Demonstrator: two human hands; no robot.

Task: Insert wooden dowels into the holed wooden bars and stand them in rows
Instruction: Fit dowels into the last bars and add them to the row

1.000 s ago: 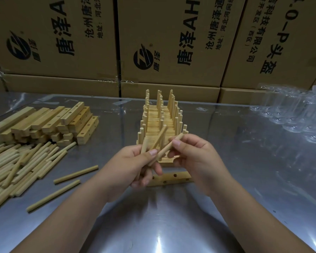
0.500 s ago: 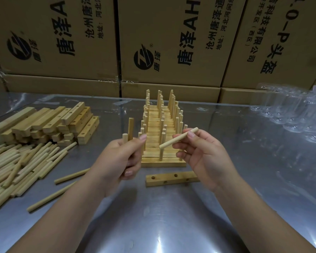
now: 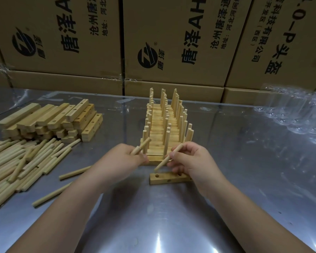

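- Pinched in the right hand: one dowel, tilted, its lower tip just above the left hole of the empty bar, which lies flat on the table.
- At least one spare dowel is gripped in the left hand.
- Step judged: first insertion; the tip must be squared upright over the hole, then pressed.
- Finished rows stand just behind; loose dowels and stacked bars are left.

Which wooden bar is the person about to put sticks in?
Find the rows of bars with upright dowels mid-table. Just in front, below the right hand, one bar lies alone. Its holes are empty, and it lies apart from the stacked bars at left.
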